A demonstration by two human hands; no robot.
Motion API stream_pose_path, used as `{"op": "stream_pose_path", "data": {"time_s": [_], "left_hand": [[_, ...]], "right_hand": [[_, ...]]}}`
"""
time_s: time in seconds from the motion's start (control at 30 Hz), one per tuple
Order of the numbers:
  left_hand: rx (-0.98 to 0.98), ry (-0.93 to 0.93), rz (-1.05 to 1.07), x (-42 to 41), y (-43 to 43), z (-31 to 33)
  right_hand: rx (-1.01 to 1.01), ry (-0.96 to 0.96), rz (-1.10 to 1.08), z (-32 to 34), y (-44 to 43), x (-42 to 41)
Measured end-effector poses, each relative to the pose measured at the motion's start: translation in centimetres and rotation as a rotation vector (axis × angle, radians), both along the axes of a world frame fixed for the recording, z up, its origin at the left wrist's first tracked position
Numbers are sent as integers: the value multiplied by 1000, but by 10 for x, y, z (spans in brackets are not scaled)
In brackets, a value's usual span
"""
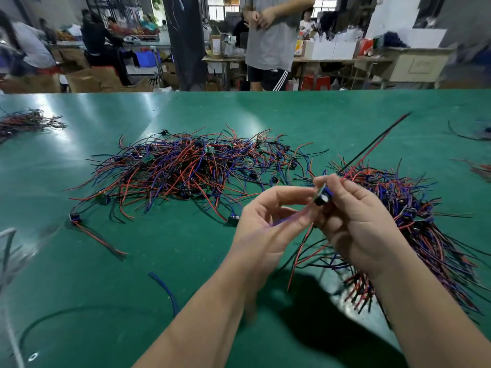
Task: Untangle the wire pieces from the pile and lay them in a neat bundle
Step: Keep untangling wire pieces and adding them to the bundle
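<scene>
my right hand (356, 224) pinches the small black-and-blue end block of one red, black and blue wire piece (322, 196), raised over the green table mat (159, 261) so its leads hang free. my left hand (268, 224) curls round those leads, blurred, i judge to straighten them. the tangled pile (186, 171) of coloured wires lies ahead; the aligned bundle (419, 224) lies just right, within easy reach.

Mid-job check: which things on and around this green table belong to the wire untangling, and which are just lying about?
Job: tangled pile; bundle at right; wire piece held between left hand and right hand.

Lying about: loose blue wire by the left forearm; far-left heap, out of the hands' way; cardboard boxes behind the table.
</scene>
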State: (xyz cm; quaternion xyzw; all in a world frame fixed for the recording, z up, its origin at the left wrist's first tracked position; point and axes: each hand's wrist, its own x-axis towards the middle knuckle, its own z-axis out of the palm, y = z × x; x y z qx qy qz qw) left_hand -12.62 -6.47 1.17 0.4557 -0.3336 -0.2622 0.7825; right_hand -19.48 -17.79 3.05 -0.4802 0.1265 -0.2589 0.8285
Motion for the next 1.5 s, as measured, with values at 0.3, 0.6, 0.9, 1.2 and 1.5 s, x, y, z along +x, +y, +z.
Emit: {"op": "stream_pose_path", "data": {"time_s": [0.3, 0.6, 0.9, 1.2, 1.5], "left_hand": [[347, 104, -74, 6, 4, 3], [601, -80, -338, 17, 17, 7], [674, -201, -587, 25, 29, 9], [367, 129, -139, 35, 15, -1], [964, -800, 680, 50, 15, -24]], "right_hand": [[-586, 175, -83, -5, -10, -7], [-494, 189, -240, 4, -19, -12], [-25, -75, -529, 14, -36, -21], [-820, 208, 59, -3, -1, -10], [-667, -44, -634, 7, -23, -20]]}}
